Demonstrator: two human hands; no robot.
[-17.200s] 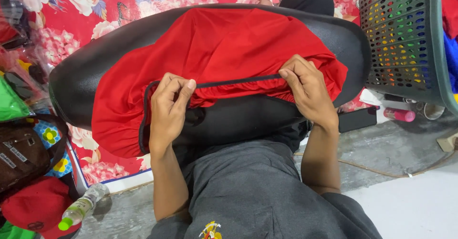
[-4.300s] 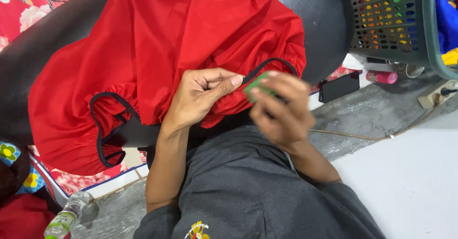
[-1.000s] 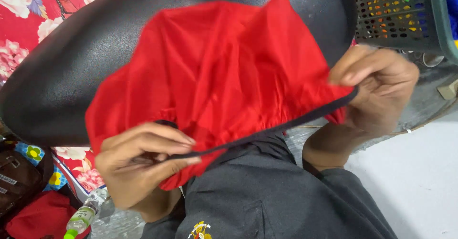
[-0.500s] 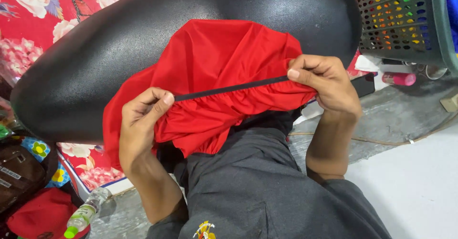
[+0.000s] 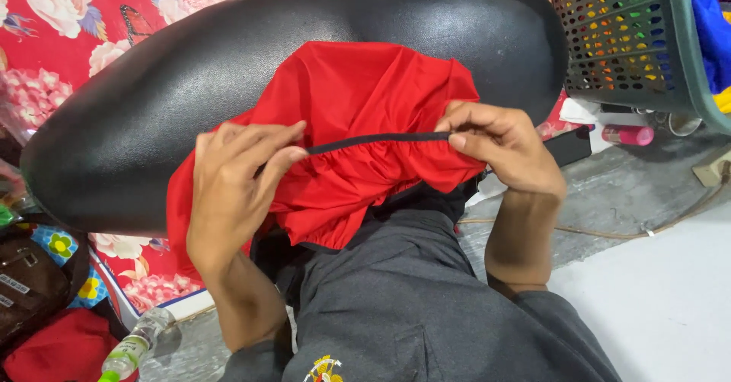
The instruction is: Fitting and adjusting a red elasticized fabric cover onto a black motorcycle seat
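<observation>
A red garment (image 5: 358,100) with a black trimmed edge (image 5: 377,140) lies bunched on a curved black padded surface (image 5: 175,77) in front of me. My left hand (image 5: 232,191) pinches the black edge at its left end. The right end of that edge is pinched by my right hand (image 5: 499,150). The black strip runs taut and level between the two hands. Red cloth hangs gathered below it, over my dark grey clothing (image 5: 411,306).
A green perforated laundry basket (image 5: 632,39) with coloured clothes stands at the upper right. A pink tube (image 5: 628,134) lies on the grey floor beside it. A red floral cloth (image 5: 68,16) covers the left. A plastic bottle (image 5: 133,344) and bags (image 5: 30,283) sit at lower left.
The hands have moved closer together along the black edge, and the garment has been gathered into a smaller bunch since a second ago.
</observation>
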